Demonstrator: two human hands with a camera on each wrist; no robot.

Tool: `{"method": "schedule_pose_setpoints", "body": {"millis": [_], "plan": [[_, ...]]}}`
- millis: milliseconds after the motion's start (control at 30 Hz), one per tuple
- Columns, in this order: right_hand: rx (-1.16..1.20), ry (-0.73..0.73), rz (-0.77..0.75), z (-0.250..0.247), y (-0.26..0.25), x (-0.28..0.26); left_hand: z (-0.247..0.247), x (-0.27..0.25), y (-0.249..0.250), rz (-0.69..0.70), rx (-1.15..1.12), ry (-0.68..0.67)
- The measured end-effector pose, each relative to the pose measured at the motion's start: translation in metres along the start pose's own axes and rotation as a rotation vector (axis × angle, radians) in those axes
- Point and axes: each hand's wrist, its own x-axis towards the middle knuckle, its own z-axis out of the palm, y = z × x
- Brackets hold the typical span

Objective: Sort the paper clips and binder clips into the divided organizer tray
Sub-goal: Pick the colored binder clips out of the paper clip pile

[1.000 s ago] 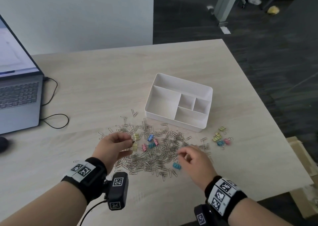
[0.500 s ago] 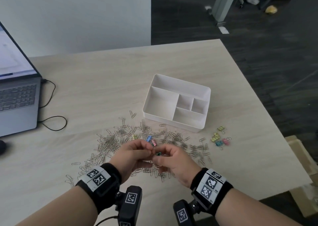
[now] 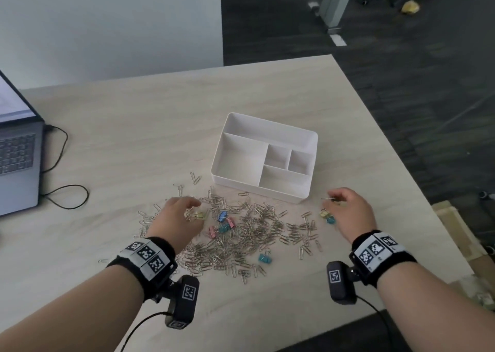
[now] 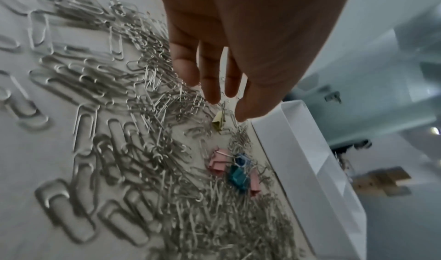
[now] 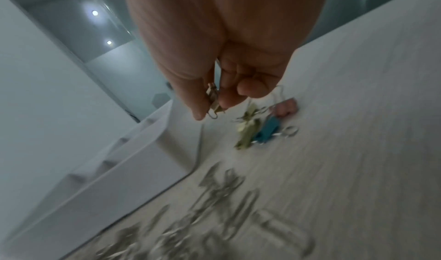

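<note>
A white divided tray (image 3: pixel 267 122) stands on the table, all its compartments bare. In front of it lies a wide heap of silver paper clips (image 3: pixel 254 233) with pink, blue and yellow binder clips mixed in. My left hand (image 3: pixel 194 207) hovers over the heap's left part with straight fingers (image 4: pixel 212 86), just above a yellow binder clip (image 4: pixel 218 121). My right hand (image 3: pixel 332 200), near the tray's front right corner, pinches a small pale binder clip (image 5: pixel 213 102) between thumb and finger. Below it a little group of yellow, blue and pink binder clips (image 5: pixel 260 130) rests on the table.
An open laptop (image 3: pixel 16 158) with a black cable (image 3: pixel 67 196) sits at the left. One teal binder clip (image 3: pixel 263 258) lies at the heap's near edge. The table's right edge drops to dark floor, with cardboard (image 3: pixel 455 231) beside it.
Half a second ago both hands met at the heap's middle. They have parted: the right hand went right with the clip toward the small group, and the left hand moved up and left.
</note>
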Motion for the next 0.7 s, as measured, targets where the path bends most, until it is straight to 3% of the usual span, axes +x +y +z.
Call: {"method": "schedule_pose_setpoints", "body": {"millis": [133,267,333,467,700], "plan": [[-0.138,0.008,-0.025,-0.001,0.017,0.009,0.005,0.001,0.015,0.056,0.176,-0.134],[-0.154,0.062,-0.149,0.014,0.006,-0.009,0.015,0.0,0.021,0.103,0.273,-0.171],[-0.173,-0.031,-0.278,0.028,-0.006,-0.027,0.019,-0.001,0.021,0.121,0.268,-0.165],[-0.269,-0.413,-0.486,0.06,-0.028,-0.069,0.023,-0.002,0.015,0.166,0.228,-0.135],[-0.332,-0.528,-0.428,0.08,-0.016,-0.083,0.011,-0.012,0.009,0.079,-0.003,-0.099]]}}
